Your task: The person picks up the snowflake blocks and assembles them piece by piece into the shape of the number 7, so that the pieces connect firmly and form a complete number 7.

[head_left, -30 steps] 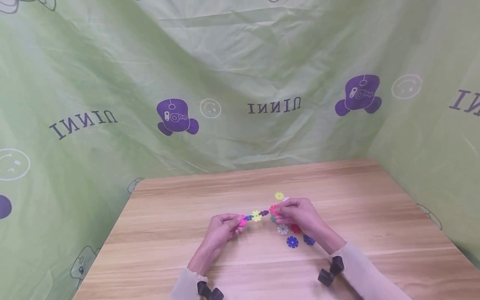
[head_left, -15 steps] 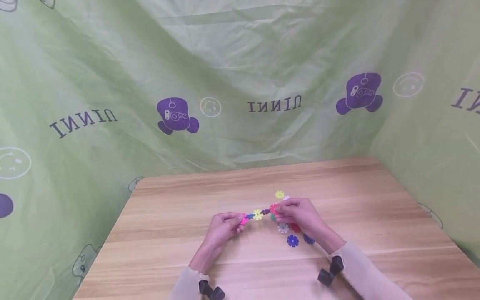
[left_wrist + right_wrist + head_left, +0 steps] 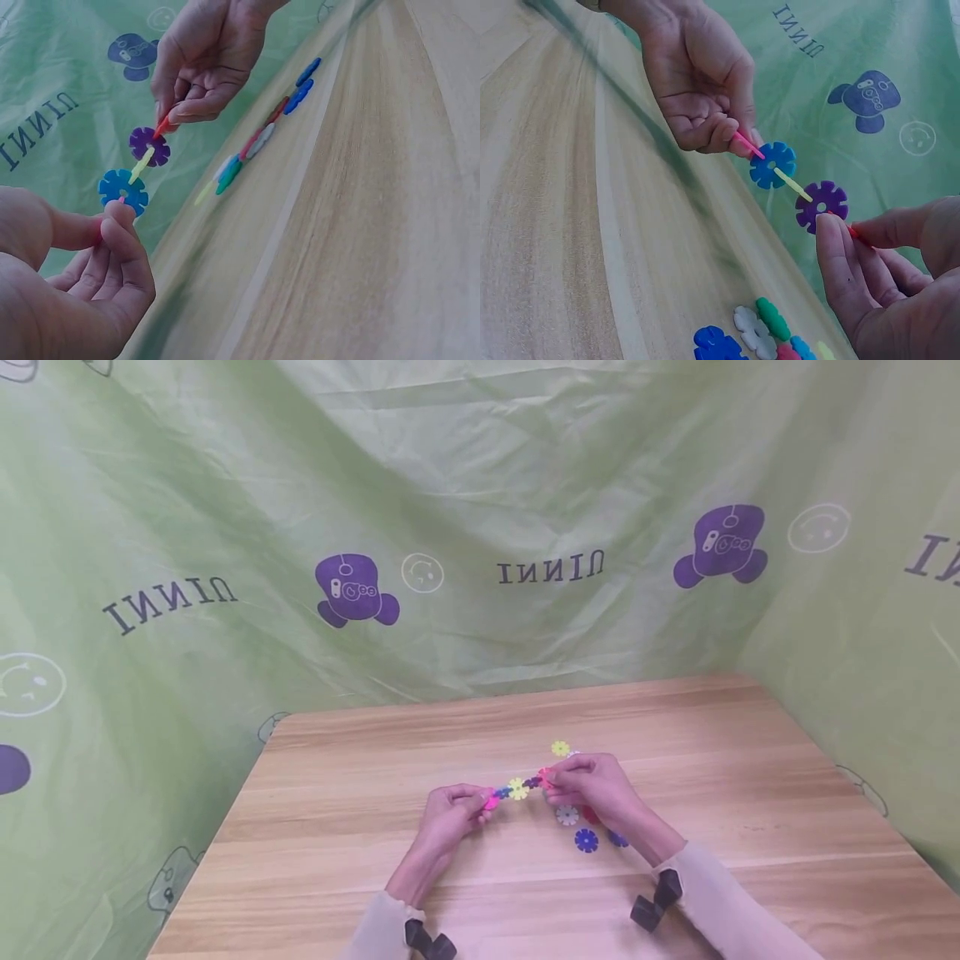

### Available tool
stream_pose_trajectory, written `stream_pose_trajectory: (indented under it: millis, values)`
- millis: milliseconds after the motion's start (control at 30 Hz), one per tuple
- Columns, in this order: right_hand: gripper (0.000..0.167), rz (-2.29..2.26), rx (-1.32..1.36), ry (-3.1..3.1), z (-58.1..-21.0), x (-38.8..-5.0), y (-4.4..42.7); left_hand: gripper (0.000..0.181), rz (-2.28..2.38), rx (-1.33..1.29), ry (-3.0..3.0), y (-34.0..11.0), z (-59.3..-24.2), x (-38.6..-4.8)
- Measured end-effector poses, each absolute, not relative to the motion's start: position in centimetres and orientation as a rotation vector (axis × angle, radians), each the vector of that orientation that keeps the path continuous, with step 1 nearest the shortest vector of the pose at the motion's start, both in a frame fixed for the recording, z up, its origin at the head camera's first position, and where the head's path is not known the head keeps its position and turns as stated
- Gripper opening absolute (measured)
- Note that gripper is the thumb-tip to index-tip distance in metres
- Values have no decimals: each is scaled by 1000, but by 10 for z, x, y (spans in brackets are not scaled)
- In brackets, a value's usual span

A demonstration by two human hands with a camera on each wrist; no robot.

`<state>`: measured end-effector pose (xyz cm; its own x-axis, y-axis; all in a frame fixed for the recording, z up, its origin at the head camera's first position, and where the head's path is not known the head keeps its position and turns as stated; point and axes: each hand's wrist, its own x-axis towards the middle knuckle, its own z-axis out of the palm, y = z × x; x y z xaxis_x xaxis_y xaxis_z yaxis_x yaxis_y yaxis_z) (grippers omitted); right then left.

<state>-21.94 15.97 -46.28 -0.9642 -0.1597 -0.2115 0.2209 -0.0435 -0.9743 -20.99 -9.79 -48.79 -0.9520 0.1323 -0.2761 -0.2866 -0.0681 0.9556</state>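
Between the two hands a short chain of slotted snowflake discs is held above the table. Its pink disc [image 3: 491,799] is pinched between the thumb and fingers of my left hand [image 3: 448,817]. A blue disc [image 3: 122,191], a yellow disc [image 3: 517,789] and a purple disc [image 3: 821,207] follow along the chain, each at an angle to its neighbour. At the other end my right hand [image 3: 600,789] pinches a red disc [image 3: 545,777], which meets the purple one. In both wrist views fingers partly cover the end discs.
Several loose discs lie on the wooden table [image 3: 337,860] below and beside the right hand, among them a dark blue disc [image 3: 587,840], a white disc [image 3: 567,815] and a yellow one [image 3: 560,748]. A green printed cloth [image 3: 450,635] hangs behind the table.
Both hands keep their pinch on the chain. The left hand has shifted slightly right, and the red disc sits slightly closer to the purple one.
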Motion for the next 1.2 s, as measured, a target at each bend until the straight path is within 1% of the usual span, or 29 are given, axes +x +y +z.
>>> stream_pose_trajectory:
  millis: [167,533,700,933,1100,1200]
  values:
    - [28,-2091,57,1974,-463,-220,160,23,2101,-183,1921,-96,-489,-209]
    - [25,-2084,78,1958,-464,-224,157,24,2075,-194,1923,-99,-486,-207]
    - [30,-2034,32,1990,-463,-229,163,26,2059,-174,1904,-100,-484,-206]
    - [35,-1908,11,2090,-458,-234,170,25,1902,-47,1893,-99,-485,-205]
    - [37,-1870,-23,2107,-457,-240,164,22,1781,93,1902,-100,-485,-202]
    - [38,-1845,-91,2099,-458,-244,159,21,1730,152,1896,-99,-486,-201]
